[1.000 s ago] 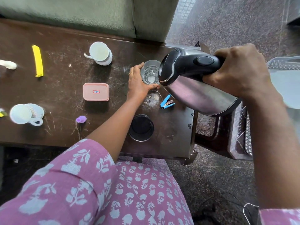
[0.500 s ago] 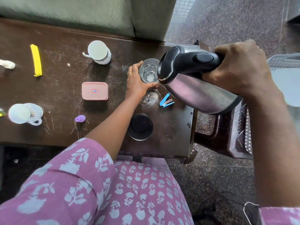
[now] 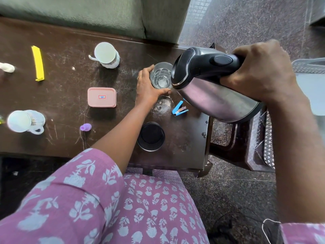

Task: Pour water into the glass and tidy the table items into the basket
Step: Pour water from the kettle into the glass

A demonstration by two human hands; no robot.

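On the dark scratched bench (image 3: 61, 95), the left hand (image 3: 147, 88) curls its grip partway round the clear drinking glass (image 3: 161, 75), touching its side. If that loose hold slips, the glass could tip. The right hand (image 3: 260, 71) is clamped on the tilted steel kettle with black handle (image 3: 211, 90); over-tilting risks overflow.

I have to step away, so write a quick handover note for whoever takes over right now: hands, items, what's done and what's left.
Left hand: wrapped around the glass, steadying it on the table.
Right hand: gripping the kettle, tilted with its spout over the glass.
Done: some water is in the glass; level unclear.
Left: finish pouring, set the kettle down, then move the two cups, pink box, stapler and other small items into the basket at the right.
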